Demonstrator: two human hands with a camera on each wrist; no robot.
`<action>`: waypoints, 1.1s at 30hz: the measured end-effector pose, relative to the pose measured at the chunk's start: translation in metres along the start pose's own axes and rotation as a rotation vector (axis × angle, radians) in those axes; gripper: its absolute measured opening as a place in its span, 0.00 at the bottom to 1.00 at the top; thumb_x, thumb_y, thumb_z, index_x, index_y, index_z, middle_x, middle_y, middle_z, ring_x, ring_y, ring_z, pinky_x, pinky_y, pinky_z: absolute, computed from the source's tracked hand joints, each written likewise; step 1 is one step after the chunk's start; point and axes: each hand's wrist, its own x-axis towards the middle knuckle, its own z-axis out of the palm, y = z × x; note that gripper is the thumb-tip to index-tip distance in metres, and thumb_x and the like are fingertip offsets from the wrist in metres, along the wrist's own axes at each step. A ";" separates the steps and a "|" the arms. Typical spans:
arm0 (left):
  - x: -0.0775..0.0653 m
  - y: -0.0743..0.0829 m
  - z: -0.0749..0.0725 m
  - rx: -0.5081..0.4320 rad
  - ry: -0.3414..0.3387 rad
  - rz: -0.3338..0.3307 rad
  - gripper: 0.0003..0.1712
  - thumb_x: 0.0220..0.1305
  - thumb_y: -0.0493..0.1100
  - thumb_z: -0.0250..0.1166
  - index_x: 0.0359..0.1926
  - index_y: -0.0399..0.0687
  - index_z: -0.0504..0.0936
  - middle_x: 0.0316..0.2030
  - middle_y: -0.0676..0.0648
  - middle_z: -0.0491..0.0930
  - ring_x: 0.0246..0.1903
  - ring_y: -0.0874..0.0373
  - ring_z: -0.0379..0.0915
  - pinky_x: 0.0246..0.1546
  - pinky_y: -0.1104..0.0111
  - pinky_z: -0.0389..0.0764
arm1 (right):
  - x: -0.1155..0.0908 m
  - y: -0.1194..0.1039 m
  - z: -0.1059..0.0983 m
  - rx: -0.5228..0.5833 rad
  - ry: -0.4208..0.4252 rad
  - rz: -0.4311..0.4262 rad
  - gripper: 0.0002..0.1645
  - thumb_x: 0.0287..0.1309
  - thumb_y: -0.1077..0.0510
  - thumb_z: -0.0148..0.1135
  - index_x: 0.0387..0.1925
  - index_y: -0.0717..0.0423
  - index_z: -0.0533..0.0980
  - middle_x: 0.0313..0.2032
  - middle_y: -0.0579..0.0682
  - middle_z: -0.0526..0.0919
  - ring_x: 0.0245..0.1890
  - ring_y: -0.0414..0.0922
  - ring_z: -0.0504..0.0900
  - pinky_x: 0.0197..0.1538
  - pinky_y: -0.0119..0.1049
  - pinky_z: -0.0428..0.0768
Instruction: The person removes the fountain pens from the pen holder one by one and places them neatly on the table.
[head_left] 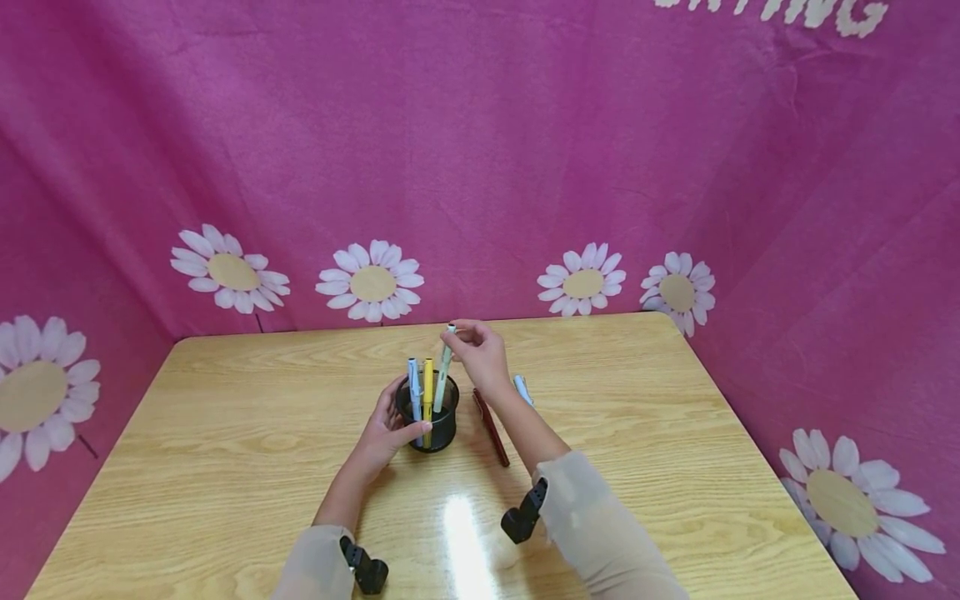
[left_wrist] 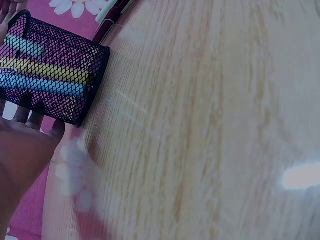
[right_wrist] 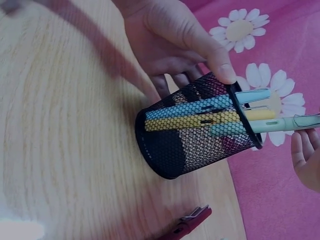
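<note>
A black mesh pen cup (head_left: 446,435) stands upright on the table, with my left hand (head_left: 378,440) curled around its left side and the thumb across its front. Inside it lean a light blue pen (head_left: 415,385) and a yellow pen (head_left: 428,379). My right hand (head_left: 482,357) pinches the top end of a pale green pen (right_wrist: 282,124), whose lower part is inside the cup, as seen through the mesh (right_wrist: 200,150). Whether that pen touches the cup's bottom is hard to tell in the head view. Right of the cup lies a dark red pen (head_left: 491,427).
A whitish-blue pen (head_left: 522,389) lies beyond the right forearm, partly hidden by it. The wooden table (head_left: 247,450) meets a pink cloth with daisies (head_left: 480,167) at its back and sides.
</note>
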 end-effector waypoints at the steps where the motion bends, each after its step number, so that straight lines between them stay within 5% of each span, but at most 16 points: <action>1: -0.001 0.001 0.000 0.000 0.001 -0.002 0.48 0.57 0.33 0.64 0.72 0.55 0.48 0.73 0.43 0.45 0.73 0.46 0.35 0.71 0.48 0.39 | 0.000 -0.002 0.000 0.012 0.003 -0.003 0.17 0.55 0.59 0.64 0.46 0.63 0.76 0.29 0.46 0.78 0.28 0.34 0.76 0.34 0.28 0.82; 13: 0.010 -0.019 -0.003 0.018 0.025 0.003 0.49 0.56 0.36 0.67 0.71 0.63 0.49 0.73 0.47 0.45 0.73 0.49 0.36 0.72 0.49 0.40 | 0.006 -0.023 -0.008 0.089 0.055 -0.057 0.18 0.55 0.59 0.65 0.46 0.64 0.78 0.27 0.40 0.77 0.28 0.33 0.76 0.40 0.46 0.84; 21: -0.004 0.005 0.001 0.012 0.003 -0.010 0.48 0.57 0.33 0.64 0.72 0.55 0.48 0.73 0.42 0.45 0.73 0.45 0.35 0.71 0.48 0.39 | 0.011 -0.026 -0.017 0.112 0.075 -0.087 0.19 0.54 0.60 0.65 0.46 0.66 0.78 0.25 0.39 0.78 0.26 0.32 0.77 0.32 0.31 0.82; 29: 0.009 -0.019 -0.004 0.029 0.024 0.017 0.48 0.56 0.36 0.67 0.71 0.62 0.49 0.73 0.45 0.47 0.73 0.47 0.37 0.72 0.49 0.41 | 0.014 -0.026 -0.024 0.108 0.104 -0.097 0.18 0.54 0.60 0.65 0.45 0.66 0.78 0.24 0.37 0.78 0.25 0.31 0.76 0.30 0.27 0.81; 33: 0.008 -0.020 -0.004 0.032 0.026 0.033 0.49 0.54 0.37 0.68 0.70 0.62 0.50 0.72 0.45 0.49 0.73 0.47 0.39 0.71 0.48 0.42 | 0.015 -0.025 -0.026 0.109 0.115 -0.103 0.19 0.54 0.61 0.65 0.46 0.69 0.77 0.22 0.37 0.77 0.24 0.30 0.76 0.29 0.27 0.81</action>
